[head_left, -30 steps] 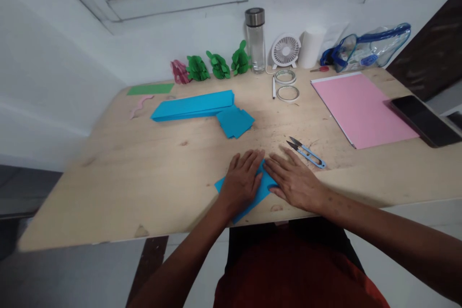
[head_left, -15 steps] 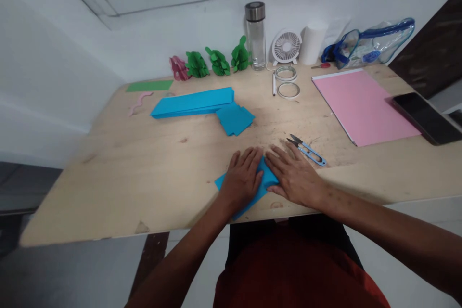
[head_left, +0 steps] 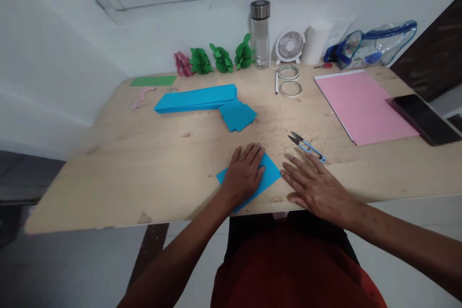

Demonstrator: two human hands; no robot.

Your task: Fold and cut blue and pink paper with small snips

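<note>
Your left hand (head_left: 244, 175) lies flat across the blue paper (head_left: 269, 174) near the front edge of the table (head_left: 108, 187), gripping nothing; your right hand (head_left: 314, 186), spread and empty, is by its right corner. Bear down evenly with the left palm so the paper can't slip

No word, number or brand can be read in this view. On the clear bag (head_left: 393, 41) with blue edges there is a blue patch (head_left: 373, 57), but it is too small and blurred to tell if it carries letters. The dark screen of the phone (head_left: 426, 118) shows no readable sign.
</note>
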